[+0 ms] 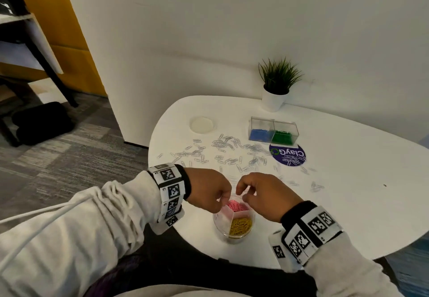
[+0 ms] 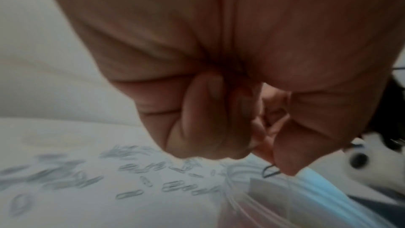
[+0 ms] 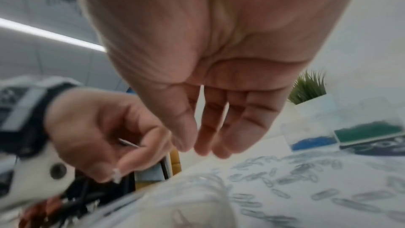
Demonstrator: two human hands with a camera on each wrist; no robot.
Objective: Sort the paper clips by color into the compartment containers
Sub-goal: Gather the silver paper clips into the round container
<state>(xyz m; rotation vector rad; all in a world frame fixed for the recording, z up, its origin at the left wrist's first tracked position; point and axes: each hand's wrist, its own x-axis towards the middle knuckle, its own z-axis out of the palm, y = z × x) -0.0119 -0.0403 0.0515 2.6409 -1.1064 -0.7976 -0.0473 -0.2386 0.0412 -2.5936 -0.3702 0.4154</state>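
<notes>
Two hands hover together over the round tub (image 1: pixel 233 224) at the counter's (image 1: pixel 336 203) six o'clock edge. Left hand (image 1: pixel 209 188) is curled tight, fingertips (image 3: pixel 122 166) pinching a silver clip (image 3: pixel 129 143) right above the tub's rim; the left wrist view is too blurred to add more. Right hand (image 1: pixel 267 195) hangs just beside it, fingers (image 3: pixel 210 127) straight, close together and pointing down, carrying nothing. Inside the tub, pink clips (image 1: pixel 236 206) fill the twelve o'clock section, yellow clips (image 1: pixel 240 225) the five o'clock one, and the nine o'clock section looks bare. Silver clips (image 1: pixel 222 150) lie scattered across the counter's middle, well apart from the tub. Up at one o'clock stands the clear box (image 1: pixel 272 130), blue clips (image 1: pixel 258 135) left, green clips (image 1: pixel 282 136) right, touching a purple sticker (image 1: pixel 287 155). Behind it sits a potted plant (image 1: pixel 276 83); a white lid (image 1: pixel 201 124) lies at eleven o'clock.
</notes>
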